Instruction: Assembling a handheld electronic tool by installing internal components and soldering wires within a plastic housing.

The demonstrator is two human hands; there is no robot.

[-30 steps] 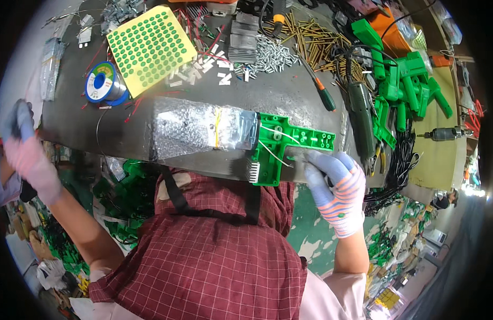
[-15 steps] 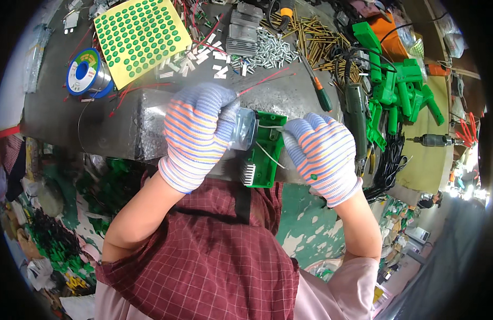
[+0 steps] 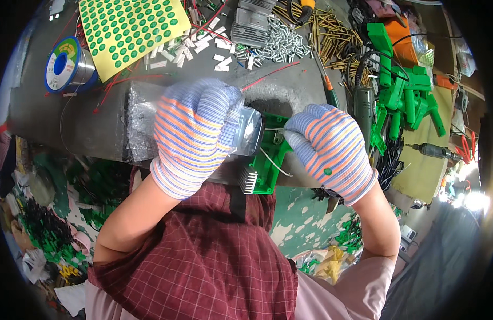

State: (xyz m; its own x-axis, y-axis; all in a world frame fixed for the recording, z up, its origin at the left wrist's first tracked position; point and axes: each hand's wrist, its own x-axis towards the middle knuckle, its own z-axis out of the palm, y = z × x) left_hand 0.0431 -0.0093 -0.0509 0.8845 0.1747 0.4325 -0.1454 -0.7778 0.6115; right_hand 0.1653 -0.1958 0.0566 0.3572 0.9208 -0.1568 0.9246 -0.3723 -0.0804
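Note:
My left hand, in a striped knit glove, is closed around a clear bluish plastic piece with a dark rim; its far end is hidden in the fist. That piece rests against an open green plastic housing at the bench's front edge. A pale finned metal part shows at the housing's near left corner. My right hand, gloved alike, pinches the end of a white wire at the housing's right side. Another white wire hangs loose across the housing. A small green dot sticks to the right glove.
Behind my hands lie a solder spool, a yellow sheet of green stickers, silver screws, finned metal blocks and a screwdriver. To the right are green housings, a corded tool and an electric driver.
The view has shifted a little, so the bench things sit higher. Both hands keep their grips; the right has drawn slightly away from the left.

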